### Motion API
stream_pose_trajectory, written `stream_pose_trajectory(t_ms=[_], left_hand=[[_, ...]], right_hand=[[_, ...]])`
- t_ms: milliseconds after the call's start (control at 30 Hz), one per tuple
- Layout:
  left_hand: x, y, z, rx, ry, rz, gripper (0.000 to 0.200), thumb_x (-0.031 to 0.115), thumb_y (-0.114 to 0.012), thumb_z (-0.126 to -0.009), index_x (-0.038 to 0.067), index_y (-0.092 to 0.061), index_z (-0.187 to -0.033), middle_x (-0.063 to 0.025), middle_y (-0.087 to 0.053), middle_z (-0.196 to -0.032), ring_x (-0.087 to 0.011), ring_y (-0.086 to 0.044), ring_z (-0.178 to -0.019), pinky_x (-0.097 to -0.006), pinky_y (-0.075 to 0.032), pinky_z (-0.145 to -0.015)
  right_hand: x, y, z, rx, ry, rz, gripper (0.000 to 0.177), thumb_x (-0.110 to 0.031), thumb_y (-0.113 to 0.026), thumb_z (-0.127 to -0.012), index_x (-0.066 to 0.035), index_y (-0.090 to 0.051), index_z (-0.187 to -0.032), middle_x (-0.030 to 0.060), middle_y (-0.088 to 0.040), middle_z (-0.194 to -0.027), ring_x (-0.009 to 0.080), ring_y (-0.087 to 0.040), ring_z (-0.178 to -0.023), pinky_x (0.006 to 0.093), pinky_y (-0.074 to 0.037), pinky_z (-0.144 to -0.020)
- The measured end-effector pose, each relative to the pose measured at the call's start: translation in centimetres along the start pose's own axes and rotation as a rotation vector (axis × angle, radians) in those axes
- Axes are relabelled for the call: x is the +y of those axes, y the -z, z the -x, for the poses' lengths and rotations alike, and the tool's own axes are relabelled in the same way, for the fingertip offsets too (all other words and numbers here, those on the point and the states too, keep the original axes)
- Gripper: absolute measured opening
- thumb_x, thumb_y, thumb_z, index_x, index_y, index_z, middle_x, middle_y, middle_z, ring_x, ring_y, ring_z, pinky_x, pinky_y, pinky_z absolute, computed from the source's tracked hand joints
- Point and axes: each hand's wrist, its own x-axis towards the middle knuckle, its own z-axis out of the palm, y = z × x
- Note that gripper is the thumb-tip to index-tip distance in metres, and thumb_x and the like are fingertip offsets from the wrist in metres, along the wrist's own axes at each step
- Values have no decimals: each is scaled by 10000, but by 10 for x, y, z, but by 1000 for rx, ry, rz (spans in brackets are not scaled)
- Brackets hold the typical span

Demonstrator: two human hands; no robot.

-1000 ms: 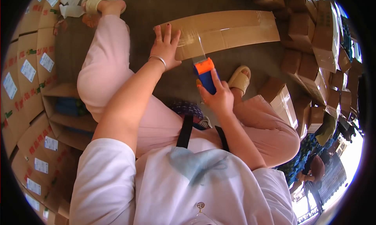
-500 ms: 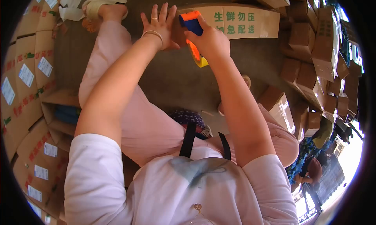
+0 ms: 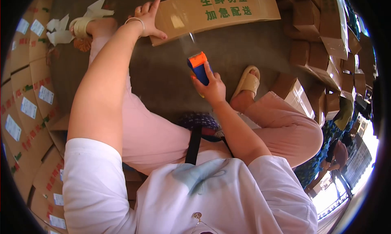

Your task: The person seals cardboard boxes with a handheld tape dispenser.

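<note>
A long brown cardboard box [image 3: 220,12] with green printed characters lies on the floor ahead of me. My left hand [image 3: 147,17] rests flat against the box's left end, fingers spread, a bracelet on the wrist. My right hand [image 3: 209,85] grips a blue and orange tape dispenser [image 3: 198,67], held below the box over the bare floor. A strip of clear tape [image 3: 188,40] stretches from the dispenser up to the box's near face.
Stacked labelled cartons [image 3: 28,103] line the left side, and more brown boxes [image 3: 321,51] pile up on the right. White paper scraps [image 3: 61,24] lie near my left sandal. My right sandal [image 3: 246,81] is beside the dispenser. A person [image 3: 338,152] stands at lower right.
My right hand has drawn the tape dispenser back from the box's top toward me, trailing tape. The box's printed face now shows fully, and my left hand has shifted to its left end.
</note>
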Motion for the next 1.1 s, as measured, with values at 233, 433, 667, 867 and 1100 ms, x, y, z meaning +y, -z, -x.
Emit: stream_pose_trajectory(t_ms=[233,433,667,867,1100], left_hand=[[-16,-7,-25,-62,-62,45,1407,520,-878,-495,198,5,-1542,-145,-188,-1538,-415,-179,-1391,-477,-270,-1150],[-12,-7,-18,-23,-70,95,1361,423,-901,-500,203,-45,-1535,-178,-207,-1525,-435,-198,-1383,-499,-225,-1153],[21,-9,30,146,-22,-93,1310,478,-885,-522,156,-103,-1522,-145,-278,-1480,-372,-268,-1358,-519,-186,-1152],[72,-34,92,188,2,-197,1008,403,-859,-594,157,-291,-1389,-106,-392,-1326,-313,-379,-1261,-501,-297,-1053],[109,-76,132,79,-58,-258,711,355,-820,-678,161,-447,-1252,-77,-486,-1206,-270,-478,-1179,-466,-408,-960]], right_hand=[[-38,-5,-65,-308,-188,40,791,-504,-716,-756,-282,-404,-1447,162,-634,-953,334,-673,-843,431,-552,-740],[-65,12,-121,-444,-219,-23,726,-521,-695,-721,-222,-528,-1361,102,-694,-1028,266,-673,-955,397,-531,-835],[-35,49,-133,-698,41,117,637,-545,-694,-678,-197,-653,-1209,138,-688,-1080,298,-653,-1019,383,-502,-889],[45,172,-107,-629,18,32,757,-561,-716,-686,-216,-562,-1342,179,-682,-1070,328,-655,-989,383,-495,-879],[53,329,-60,-369,-72,191,763,-527,-741,-706,-217,-533,-1372,187,-686,-1062,322,-668,-958,376,-506,-866]])
